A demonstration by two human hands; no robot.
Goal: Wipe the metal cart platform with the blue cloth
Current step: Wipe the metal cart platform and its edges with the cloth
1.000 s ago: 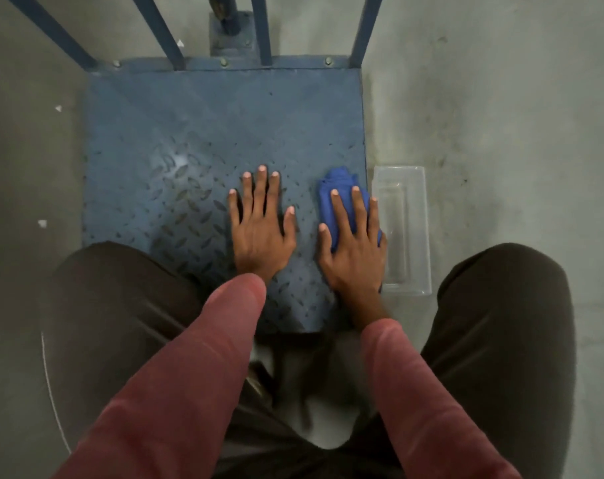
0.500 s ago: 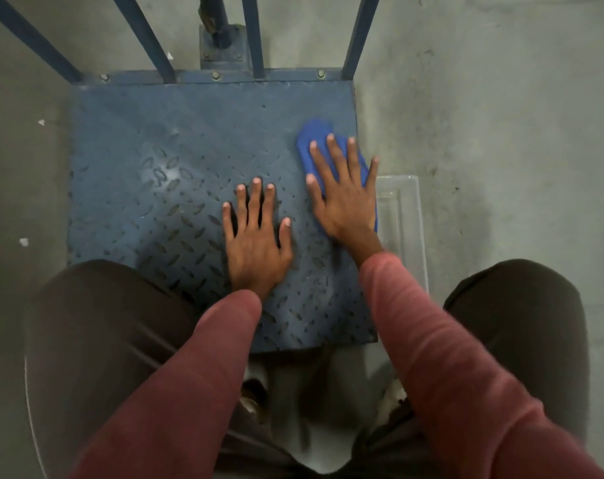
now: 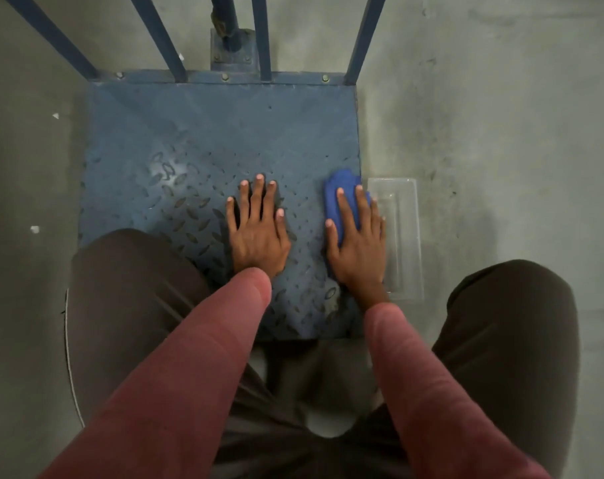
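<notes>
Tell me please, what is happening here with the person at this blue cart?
A person in a red long-sleeved top crouches over the blue metal diamond-plate cart platform and wipes it. The right hand lies flat, fingers spread, on the crumpled blue cloth, pressing it down at the platform's right edge. The left hand is bare and rests flat on the plate near the middle, as if for support. A clear rectangular plastic container lies on the grey concrete floor, just right of the platform.

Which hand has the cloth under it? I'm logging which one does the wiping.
The right hand: it presses the blue cloth at the platform's right edge; the left hand lies on bare metal.
</notes>
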